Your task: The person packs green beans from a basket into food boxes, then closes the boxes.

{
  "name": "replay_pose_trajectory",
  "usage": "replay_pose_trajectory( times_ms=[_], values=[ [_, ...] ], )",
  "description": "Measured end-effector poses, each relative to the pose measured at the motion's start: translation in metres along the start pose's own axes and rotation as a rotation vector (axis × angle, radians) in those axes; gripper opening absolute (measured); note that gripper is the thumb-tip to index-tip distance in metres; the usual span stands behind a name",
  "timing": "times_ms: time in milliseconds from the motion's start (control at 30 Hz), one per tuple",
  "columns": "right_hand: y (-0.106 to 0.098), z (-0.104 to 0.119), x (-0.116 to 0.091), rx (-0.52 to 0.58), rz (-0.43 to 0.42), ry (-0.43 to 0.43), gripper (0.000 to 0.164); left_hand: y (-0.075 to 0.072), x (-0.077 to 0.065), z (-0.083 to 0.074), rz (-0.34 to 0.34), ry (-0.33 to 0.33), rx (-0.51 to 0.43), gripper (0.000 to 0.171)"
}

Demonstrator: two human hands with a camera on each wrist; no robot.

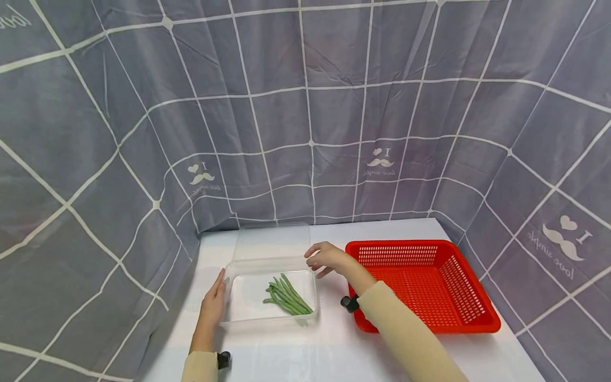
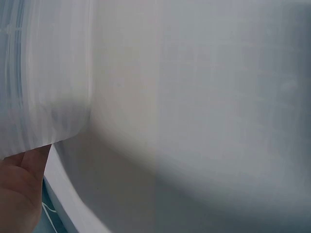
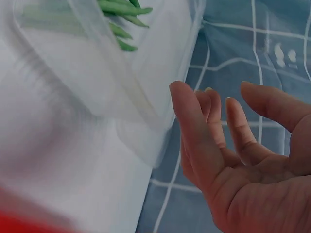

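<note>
A clear plastic container [image 1: 260,322] holds a small bunch of green beans [image 1: 288,296], lying toward its right side. My left hand [image 1: 213,302] rests along the container's left wall with its fingers straight; in the left wrist view this hand [image 2: 22,189] shows low at the left, beside the clear wall. Above the container's back right corner is my right hand [image 1: 328,258], its fingers loosely bent and nothing between them. The right wrist view shows that hand [image 3: 243,160] with fingers spread apart and the green beans [image 3: 121,8] beyond the clear wall.
A red plastic basket [image 1: 420,297] with slotted sides stands on the right of the white table [image 1: 329,345], under my right forearm. Behind the container lies a flat clear lid [image 1: 273,241]. Grey gridded curtains [image 1: 281,116] hang around the table's back and sides.
</note>
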State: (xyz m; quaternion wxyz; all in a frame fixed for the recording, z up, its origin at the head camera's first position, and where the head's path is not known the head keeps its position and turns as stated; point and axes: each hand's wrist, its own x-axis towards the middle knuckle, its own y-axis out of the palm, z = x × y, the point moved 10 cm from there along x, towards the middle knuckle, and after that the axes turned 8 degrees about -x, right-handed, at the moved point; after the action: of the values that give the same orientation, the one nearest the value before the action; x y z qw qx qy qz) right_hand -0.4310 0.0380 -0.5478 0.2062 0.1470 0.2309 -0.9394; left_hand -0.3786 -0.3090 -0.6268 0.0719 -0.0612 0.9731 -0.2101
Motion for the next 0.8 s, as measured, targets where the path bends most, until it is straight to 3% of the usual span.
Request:
replay_pose_trajectory(
  times_ms=[367, 800],
  values=[
    [-0.047, -0.040, -0.013, 0.152, -0.043, 0.029, 0.030, 0.000, -0.003, -0.001, -0.007, -0.021, 0.005, 0.055],
    [-0.086, -0.069, -0.039, 0.196, -0.084, 0.038, 0.035, 0.003, 0.000, 0.002, 0.001, -0.012, 0.015, 0.054]
  ],
)
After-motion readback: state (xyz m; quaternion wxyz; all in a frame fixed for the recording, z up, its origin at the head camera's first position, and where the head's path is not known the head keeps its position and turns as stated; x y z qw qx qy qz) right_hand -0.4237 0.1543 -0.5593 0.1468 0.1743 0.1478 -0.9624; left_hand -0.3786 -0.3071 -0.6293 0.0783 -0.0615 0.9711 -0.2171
